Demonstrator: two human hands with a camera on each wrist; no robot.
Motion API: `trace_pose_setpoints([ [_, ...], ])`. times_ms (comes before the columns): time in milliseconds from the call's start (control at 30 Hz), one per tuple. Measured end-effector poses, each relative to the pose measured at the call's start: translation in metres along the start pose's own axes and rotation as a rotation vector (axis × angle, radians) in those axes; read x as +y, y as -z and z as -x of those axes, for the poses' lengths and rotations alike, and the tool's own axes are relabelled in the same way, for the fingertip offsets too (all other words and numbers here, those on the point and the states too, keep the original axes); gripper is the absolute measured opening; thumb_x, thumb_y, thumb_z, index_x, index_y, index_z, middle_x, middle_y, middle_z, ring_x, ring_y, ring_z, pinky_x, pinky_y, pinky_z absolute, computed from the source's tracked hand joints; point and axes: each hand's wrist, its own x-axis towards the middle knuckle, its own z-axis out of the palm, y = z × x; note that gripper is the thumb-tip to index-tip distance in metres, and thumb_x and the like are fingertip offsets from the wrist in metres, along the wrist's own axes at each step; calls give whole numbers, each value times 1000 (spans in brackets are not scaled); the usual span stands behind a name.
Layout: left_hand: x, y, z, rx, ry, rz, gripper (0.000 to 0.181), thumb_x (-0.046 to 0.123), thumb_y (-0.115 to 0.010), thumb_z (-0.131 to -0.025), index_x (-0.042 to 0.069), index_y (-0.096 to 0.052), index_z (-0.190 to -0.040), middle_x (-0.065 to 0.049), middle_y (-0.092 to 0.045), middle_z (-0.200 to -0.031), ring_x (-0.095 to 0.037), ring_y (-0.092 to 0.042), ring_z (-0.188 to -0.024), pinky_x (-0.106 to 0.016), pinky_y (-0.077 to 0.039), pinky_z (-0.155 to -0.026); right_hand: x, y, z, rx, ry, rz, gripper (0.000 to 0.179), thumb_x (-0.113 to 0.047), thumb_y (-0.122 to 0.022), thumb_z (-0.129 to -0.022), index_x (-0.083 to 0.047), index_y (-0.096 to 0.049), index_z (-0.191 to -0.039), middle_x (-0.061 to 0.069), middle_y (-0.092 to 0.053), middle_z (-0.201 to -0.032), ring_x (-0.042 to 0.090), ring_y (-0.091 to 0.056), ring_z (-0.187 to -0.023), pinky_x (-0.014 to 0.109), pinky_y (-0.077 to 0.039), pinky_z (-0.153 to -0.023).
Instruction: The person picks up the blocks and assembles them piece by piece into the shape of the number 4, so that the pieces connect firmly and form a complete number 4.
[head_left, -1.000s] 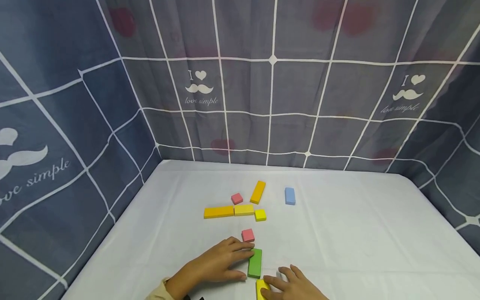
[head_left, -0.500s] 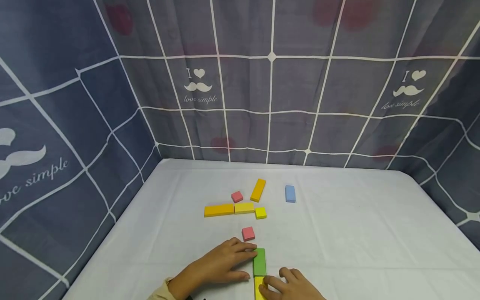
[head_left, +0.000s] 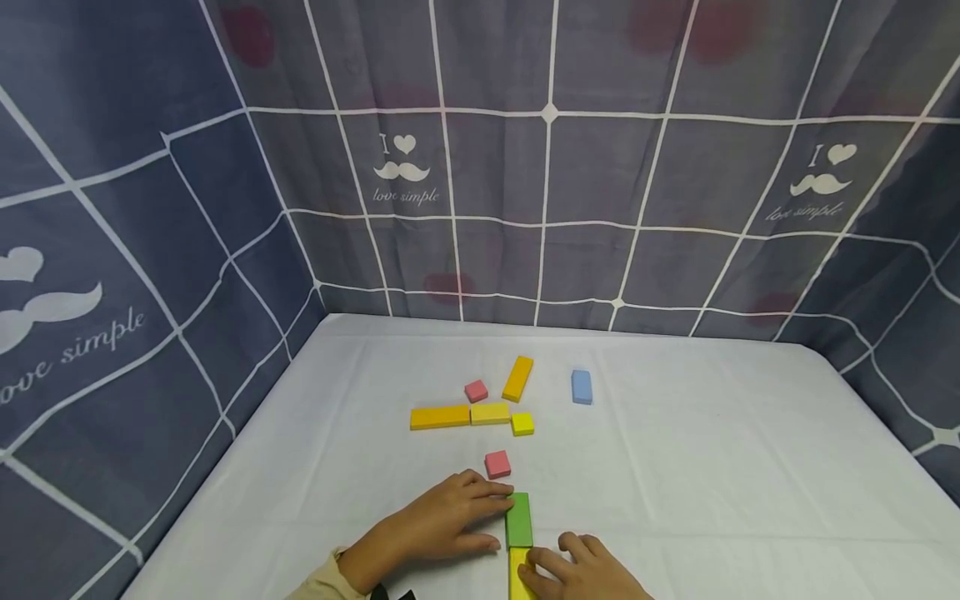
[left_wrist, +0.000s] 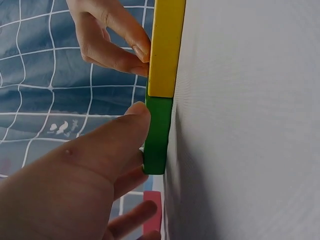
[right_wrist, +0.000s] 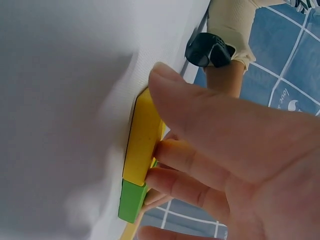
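In the head view a green block [head_left: 518, 520] and a yellow block [head_left: 519, 573] lie end to end in a line on the white cloth. My left hand [head_left: 450, 517] reaches from the left, its fingertips against the green block's left side. The left wrist view shows that thumb by the green block's edge near the seam. With thumb and fingertips my right hand [head_left: 581, 571] holds the yellow block from the right. The yellow block's near end runs out of the head view. Just beyond the green block lies a small red block [head_left: 497, 464].
Farther back, an orange block [head_left: 439, 417], a pale yellow block [head_left: 490, 413] and a small bright yellow block [head_left: 522, 424] form a row. Behind them lie another red block [head_left: 476, 391], an angled orange block [head_left: 517, 379] and a blue block [head_left: 581, 387]. Checked curtains [head_left: 495, 167] surround the table.
The green block has shifted right and straightened, and the yellow block slightly left, so their ends now line up. Over the last half second the hands and blocks have hardly moved.
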Motion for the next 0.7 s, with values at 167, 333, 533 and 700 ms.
trace_pose_setpoints([
  [167,-1,1,-3,-11,-15,15,49,48,-51,-94,18,-57,-131,6,-54,-137,-12,-51,-114,-26,-44,-97,2,2,0,0,-7,-12,82,-85,-14,-78,-35,-56,-127,-13,-60,-124,21,-57,-106,46,-49,-87],
  [333,-2,1,-4,10,-30,-8,48,48,-51,-94,17,-57,-131,5,-55,-137,-13,-52,-114,-26,-45,-97,5,8,-1,-28,-34,-61,83,-87,-18,-75,-34,-56,-127,-10,-59,-126,22,-55,-105,46,-50,-88],
  [533,1,2,-2,18,-23,-29,48,48,-49,-95,19,-54,-133,3,-53,-139,-15,-52,-117,-31,-45,-99,15,14,0,-86,-102,-210,83,-88,-30,-72,-36,-47,-135,-6,-44,-146,33,-48,-122,56,-44,-93],
  [700,13,6,1,-52,30,-61,51,52,-42,-96,24,-48,-138,4,-47,-144,-16,-50,-123,-35,-44,-101,19,12,1,-107,-111,-276,81,-86,-34,-73,-38,-46,-137,-9,-40,-149,39,-43,-129,61,-42,-93],
])
